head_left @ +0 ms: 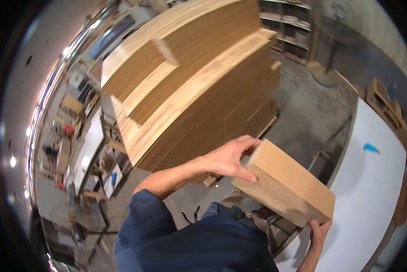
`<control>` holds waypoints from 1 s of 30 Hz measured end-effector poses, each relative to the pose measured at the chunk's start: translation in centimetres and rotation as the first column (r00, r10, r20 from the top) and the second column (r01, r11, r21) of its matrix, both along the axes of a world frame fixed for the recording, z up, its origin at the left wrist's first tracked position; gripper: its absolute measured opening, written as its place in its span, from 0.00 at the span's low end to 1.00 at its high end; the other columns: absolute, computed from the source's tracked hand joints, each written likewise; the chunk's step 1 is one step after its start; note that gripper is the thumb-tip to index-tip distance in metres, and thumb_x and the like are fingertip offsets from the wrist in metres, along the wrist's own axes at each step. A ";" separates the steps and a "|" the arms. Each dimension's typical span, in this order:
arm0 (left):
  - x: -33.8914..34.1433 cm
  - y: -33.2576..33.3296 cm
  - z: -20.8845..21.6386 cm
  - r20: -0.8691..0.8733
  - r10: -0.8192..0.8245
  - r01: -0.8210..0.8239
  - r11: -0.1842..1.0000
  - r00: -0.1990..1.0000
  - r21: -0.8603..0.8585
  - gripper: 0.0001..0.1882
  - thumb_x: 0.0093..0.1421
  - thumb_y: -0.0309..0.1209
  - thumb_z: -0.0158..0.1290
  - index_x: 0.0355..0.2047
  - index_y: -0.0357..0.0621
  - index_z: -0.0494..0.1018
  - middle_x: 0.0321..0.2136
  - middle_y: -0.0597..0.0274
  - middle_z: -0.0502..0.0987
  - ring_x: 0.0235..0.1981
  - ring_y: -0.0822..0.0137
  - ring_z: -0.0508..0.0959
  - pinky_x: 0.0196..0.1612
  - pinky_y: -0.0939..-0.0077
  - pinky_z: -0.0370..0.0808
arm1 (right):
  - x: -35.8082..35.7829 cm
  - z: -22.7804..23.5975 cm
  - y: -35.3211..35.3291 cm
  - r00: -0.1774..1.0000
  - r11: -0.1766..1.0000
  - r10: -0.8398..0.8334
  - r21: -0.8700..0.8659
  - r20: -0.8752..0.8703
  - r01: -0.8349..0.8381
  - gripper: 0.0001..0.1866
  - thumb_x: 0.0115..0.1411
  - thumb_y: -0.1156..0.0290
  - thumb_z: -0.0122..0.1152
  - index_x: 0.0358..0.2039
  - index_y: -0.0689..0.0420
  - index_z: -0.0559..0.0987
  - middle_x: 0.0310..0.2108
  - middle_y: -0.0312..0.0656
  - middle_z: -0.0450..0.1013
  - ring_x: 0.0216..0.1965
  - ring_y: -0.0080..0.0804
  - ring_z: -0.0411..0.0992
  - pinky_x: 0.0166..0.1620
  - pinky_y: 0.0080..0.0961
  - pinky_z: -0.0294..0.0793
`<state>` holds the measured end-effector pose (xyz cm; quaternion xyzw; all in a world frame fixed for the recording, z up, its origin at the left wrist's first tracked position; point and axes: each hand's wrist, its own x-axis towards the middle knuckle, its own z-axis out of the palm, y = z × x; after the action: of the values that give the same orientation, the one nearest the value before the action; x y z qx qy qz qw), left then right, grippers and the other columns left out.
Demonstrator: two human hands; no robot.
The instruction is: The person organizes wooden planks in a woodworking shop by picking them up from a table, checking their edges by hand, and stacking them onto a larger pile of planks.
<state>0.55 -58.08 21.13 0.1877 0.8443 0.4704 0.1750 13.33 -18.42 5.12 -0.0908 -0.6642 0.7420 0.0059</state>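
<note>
Between my two hands is a thick rectangular block of light wood (287, 183), tilted, in front of my body and partly over the edge of the white table. My left hand (233, 158) grips its upper left end, thumb on the near face and fingers curling over the far side. At the opposite end, my right hand (319, 230) holds the lower corner, with the thumb showing on the near face and the other fingers partly hidden under it. Whether the block is one piece or several stacked boards, I cannot tell.
A tall stepped stack of wooden boards (203, 99) stands ahead. On my right, the white tabletop (371, 190) bears a small blue tool (371, 148). Standing fans (337, 50) are at the far right and lower left. Another white table (87, 152) stands left, with shelves (287, 22) behind.
</note>
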 end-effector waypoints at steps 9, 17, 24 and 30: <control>10.2 -22.6 8.4 0.107 0.730 -0.736 0.656 0.675 0.165 0.50 0.40 0.46 0.73 0.57 0.25 0.67 0.47 0.49 0.77 0.50 0.60 0.77 0.56 0.69 0.72 | -19.2 14.1 -25.8 0.758 0.744 0.616 -0.158 -0.214 -0.650 0.37 0.50 0.64 0.73 0.57 0.67 0.71 0.50 0.46 0.74 0.50 0.32 0.73 0.56 0.31 0.71; 12.9 -40.5 8.7 0.315 0.862 -0.887 0.272 0.397 0.373 0.44 0.48 0.53 0.69 0.51 0.22 0.72 0.41 0.42 0.79 0.44 0.57 0.80 0.52 0.64 0.74 | -29.2 23.1 -50.6 0.371 0.354 0.928 -0.224 -0.037 -0.908 0.37 0.58 0.59 0.70 0.57 0.75 0.69 0.52 0.56 0.74 0.52 0.40 0.75 0.56 0.34 0.74; 11.8 -47.4 8.4 0.529 0.765 -0.877 0.096 0.368 0.471 0.37 0.56 0.45 0.65 0.59 0.36 0.68 0.54 0.51 0.76 0.56 0.60 0.75 0.62 0.62 0.68 | -32.7 25.2 -61.8 0.354 0.357 0.934 -0.132 0.043 -0.925 0.37 0.63 0.55 0.65 0.61 0.72 0.66 0.58 0.59 0.68 0.59 0.42 0.69 0.59 0.34 0.72; 10.3 -49.6 7.2 0.587 0.741 -0.905 0.064 0.326 0.420 0.38 0.56 0.46 0.65 0.60 0.36 0.67 0.54 0.51 0.75 0.56 0.60 0.75 0.61 0.63 0.69 | -35.2 24.7 -63.8 0.438 0.451 0.889 -0.090 0.137 -0.888 0.35 0.65 0.51 0.60 0.60 0.68 0.68 0.58 0.56 0.68 0.58 0.39 0.70 0.58 0.36 0.72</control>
<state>10.80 -107.64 28.30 -0.3313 0.5196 0.7782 -0.1211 -21.89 -82.20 29.79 0.2100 -0.6095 0.6262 -0.4385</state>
